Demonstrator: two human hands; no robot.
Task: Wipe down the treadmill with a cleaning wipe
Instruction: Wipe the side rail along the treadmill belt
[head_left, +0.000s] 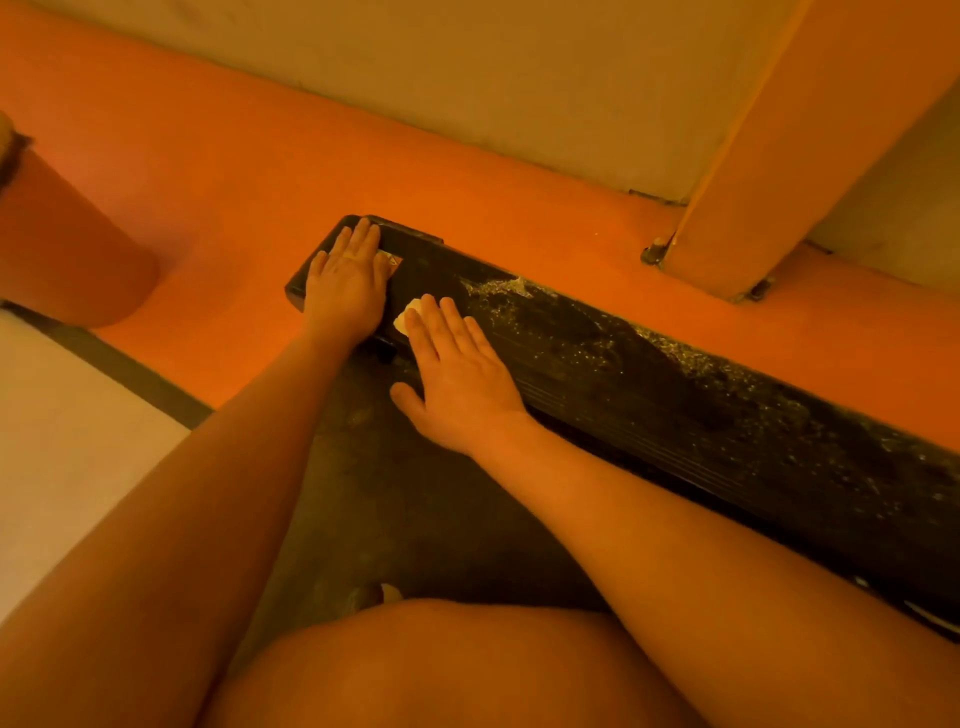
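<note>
Pressing a small pale cleaning wipe (407, 316) under straight fingers, the right hand (460, 376) lies flat on the long, black, dust-speckled treadmill side rail (675, 374). The left hand (345, 283), also flat with fingers straight, rests on the rail's end. Orange floor (234, 208) borders the rail's far edge, where an orange square post (779, 156) stands near.

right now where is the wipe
Head view, centre: the wipe peeks from under the right hand on the treadmill rail, just right of the left hand.
</note>
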